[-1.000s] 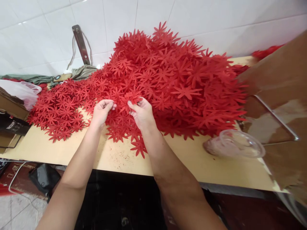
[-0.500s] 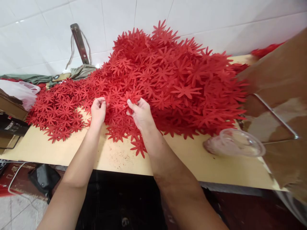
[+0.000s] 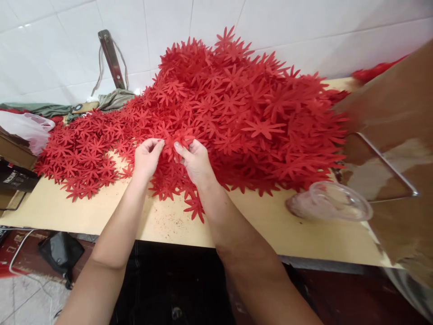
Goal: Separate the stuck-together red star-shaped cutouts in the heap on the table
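Observation:
My right hand (image 3: pixel 198 162) grips a red flower-shaped cutout (image 3: pixel 184 136) between thumb and fingers; it may be several layered together. Close by on the left, my left hand (image 3: pixel 147 157) has thumb and forefinger pinched at the cutout's side. What that pinch holds, perhaps a petal, blends into the red behind it. Both hands are over the front of a large heap of red flower-shaped cutouts (image 3: pixel 233 106) with long narrow petals. One loose cutout (image 3: pixel 195 206) lies at the heap's front edge, beside my right forearm.
The heap lies on a pale tabletop (image 3: pixel 165 221) against a white tiled wall (image 3: pixel 176 27). A clear plastic cup (image 3: pixel 329 201) lies tipped over at the right, by a brown cardboard sheet (image 3: pixel 385 135). Left are a plastic bag (image 3: pixel 29 128), boxes (image 3: pixel 15 176) and cloth (image 3: pixel 115 99).
My left hand has moved right, close to the cutout in my right hand. The right hand has shifted slightly left, still gripping it.

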`<state>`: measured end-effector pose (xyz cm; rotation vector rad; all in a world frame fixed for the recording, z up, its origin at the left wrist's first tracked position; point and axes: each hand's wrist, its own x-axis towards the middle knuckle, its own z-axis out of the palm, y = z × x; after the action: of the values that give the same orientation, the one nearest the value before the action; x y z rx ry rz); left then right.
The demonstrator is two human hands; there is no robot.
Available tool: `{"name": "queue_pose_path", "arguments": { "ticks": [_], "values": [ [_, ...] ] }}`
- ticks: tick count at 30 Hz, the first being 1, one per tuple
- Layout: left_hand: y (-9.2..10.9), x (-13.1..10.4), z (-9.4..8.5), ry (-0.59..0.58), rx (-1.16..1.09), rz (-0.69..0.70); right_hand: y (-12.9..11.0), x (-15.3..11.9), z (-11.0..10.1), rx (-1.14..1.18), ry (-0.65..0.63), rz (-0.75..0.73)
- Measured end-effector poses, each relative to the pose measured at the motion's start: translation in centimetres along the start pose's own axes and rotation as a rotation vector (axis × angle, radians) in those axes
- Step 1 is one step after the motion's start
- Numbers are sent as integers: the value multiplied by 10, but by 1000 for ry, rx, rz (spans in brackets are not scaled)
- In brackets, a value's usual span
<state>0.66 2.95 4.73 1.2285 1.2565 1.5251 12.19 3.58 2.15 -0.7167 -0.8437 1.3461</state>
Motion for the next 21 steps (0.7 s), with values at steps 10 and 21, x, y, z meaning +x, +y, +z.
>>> {"name": "queue_pose_path", "arguments": {
  "ticks": [10,21],
  "values": [
    [3,7,-15,100,-114,-109,-6,2,-3,52,66,16],
    [-4,20,-27,191,458,281,4,3,-5,-143,20,-50]
  ]
}}
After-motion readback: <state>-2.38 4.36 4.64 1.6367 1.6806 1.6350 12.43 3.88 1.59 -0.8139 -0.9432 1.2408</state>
